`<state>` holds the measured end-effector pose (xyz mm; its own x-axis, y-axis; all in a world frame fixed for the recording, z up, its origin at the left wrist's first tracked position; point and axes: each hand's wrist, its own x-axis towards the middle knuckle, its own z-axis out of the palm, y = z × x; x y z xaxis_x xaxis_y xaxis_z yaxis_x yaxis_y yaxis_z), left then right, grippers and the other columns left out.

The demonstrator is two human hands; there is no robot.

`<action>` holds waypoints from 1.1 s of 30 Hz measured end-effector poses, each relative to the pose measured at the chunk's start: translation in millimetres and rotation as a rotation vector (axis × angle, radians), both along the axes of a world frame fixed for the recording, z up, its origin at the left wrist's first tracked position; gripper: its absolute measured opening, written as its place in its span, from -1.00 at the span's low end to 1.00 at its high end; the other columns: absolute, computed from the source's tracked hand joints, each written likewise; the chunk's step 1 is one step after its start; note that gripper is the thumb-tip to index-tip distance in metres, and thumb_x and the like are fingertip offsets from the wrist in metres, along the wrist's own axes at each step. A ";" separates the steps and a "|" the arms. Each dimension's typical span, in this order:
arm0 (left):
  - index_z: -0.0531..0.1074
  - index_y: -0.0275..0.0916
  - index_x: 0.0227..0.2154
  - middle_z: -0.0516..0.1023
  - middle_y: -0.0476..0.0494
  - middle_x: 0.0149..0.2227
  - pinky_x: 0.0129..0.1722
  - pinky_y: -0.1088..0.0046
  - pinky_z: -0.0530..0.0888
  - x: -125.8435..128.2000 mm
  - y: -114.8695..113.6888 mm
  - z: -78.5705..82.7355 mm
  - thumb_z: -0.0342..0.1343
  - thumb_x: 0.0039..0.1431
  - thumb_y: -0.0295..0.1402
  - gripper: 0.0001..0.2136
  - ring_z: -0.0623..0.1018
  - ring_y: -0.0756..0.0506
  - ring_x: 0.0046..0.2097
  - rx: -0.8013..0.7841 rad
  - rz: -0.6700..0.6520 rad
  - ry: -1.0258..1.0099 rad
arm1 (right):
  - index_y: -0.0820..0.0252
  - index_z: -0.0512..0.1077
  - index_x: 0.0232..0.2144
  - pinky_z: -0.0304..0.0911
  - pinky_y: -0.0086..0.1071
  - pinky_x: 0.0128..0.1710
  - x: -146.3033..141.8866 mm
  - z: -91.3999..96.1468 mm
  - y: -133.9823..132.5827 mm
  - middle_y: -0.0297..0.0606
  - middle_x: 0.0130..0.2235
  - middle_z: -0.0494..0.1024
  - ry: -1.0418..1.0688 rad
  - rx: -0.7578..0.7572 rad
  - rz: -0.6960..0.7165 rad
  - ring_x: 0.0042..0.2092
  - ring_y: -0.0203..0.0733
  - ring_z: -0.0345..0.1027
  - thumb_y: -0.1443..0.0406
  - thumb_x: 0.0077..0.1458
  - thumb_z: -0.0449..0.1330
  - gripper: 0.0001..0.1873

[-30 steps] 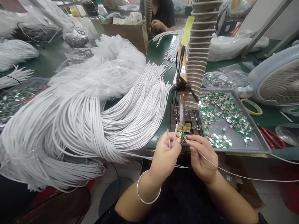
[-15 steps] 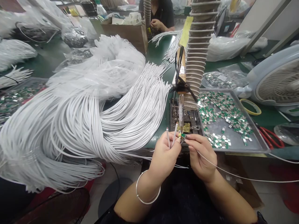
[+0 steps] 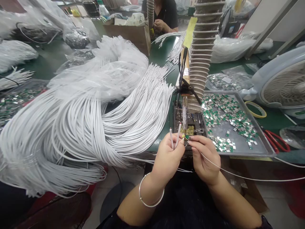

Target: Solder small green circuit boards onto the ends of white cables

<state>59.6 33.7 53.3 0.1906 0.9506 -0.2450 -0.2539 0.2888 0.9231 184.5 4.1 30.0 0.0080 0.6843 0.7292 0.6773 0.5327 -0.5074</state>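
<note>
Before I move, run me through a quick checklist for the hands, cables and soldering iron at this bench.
1. Left hand on two white cables: ok, it grips both with the tips pointing up.
2. Right hand on small green tab: ok, the tab is pinched between the fingers.
3. Gap between the tab and the soldering iron: cannot tell from this angle.
4. Thin white wire: ok, it runs from the right hand off to the right, and no snag shows.
5. Metal tray of tabs: ok, both hands are beside it, not over it.
</note>
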 end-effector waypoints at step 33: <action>0.29 -0.26 -0.47 0.44 -0.08 -0.31 -0.31 0.50 0.34 -4.3 -3.1 -6.8 0.09 0.05 -0.40 -0.91 0.41 0.02 -0.34 0.032 -0.136 0.080 | 0.16 0.38 -0.13 0.36 -0.30 -0.31 2.8 -4.8 -3.1 -0.21 -0.31 0.48 0.101 -0.102 0.011 -0.27 -0.21 0.40 0.49 0.11 0.01 -0.69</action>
